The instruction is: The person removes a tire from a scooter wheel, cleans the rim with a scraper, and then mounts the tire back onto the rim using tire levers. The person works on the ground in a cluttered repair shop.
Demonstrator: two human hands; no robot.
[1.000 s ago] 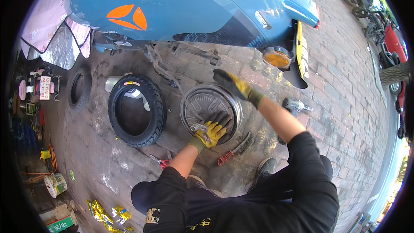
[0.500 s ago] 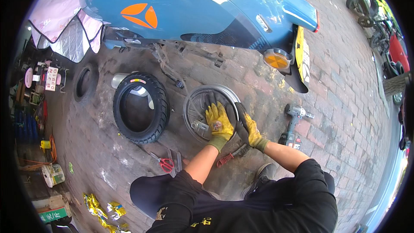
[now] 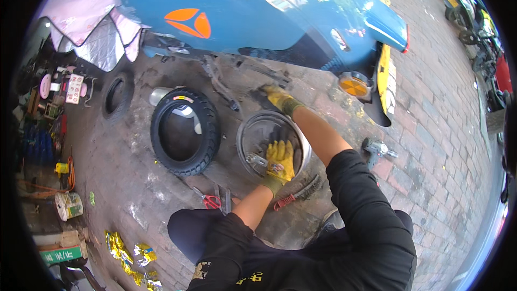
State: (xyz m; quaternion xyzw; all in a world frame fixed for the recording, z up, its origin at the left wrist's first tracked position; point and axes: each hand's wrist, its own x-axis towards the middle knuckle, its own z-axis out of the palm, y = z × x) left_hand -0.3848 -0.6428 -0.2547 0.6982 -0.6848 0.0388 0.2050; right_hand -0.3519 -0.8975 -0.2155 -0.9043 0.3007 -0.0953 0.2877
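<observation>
A bare metal wheel rim (image 3: 243, 153) with a hub lies flat on the ground in front of me. My left hand (image 3: 280, 160), in a yellow work glove with dark fingers, rests on its hub face, fingers stretched out. Beyond the rim's far edge reaches my right hand (image 3: 280, 99), gloved alike; its fingers are dark and blurred, so I cannot see whether they hold anything. A black tyre (image 3: 156, 134) lies to the left of the rim. On the near side are a red-handled wire brush (image 3: 296, 194) and red-handled scissors (image 3: 211, 201).
A blue scooter body (image 3: 258, 16) spans the far side. A cordless impact wrench (image 3: 378, 150) lies at right. Another tyre (image 3: 129, 96) lies at far left, near a white bucket (image 3: 68, 206). Gold foil wrappers (image 3: 117, 245) litter the lower left.
My right hand has left the rim's right edge and moved forward past its far side. My left hand stays on the hub. The whole view has shifted slightly.
</observation>
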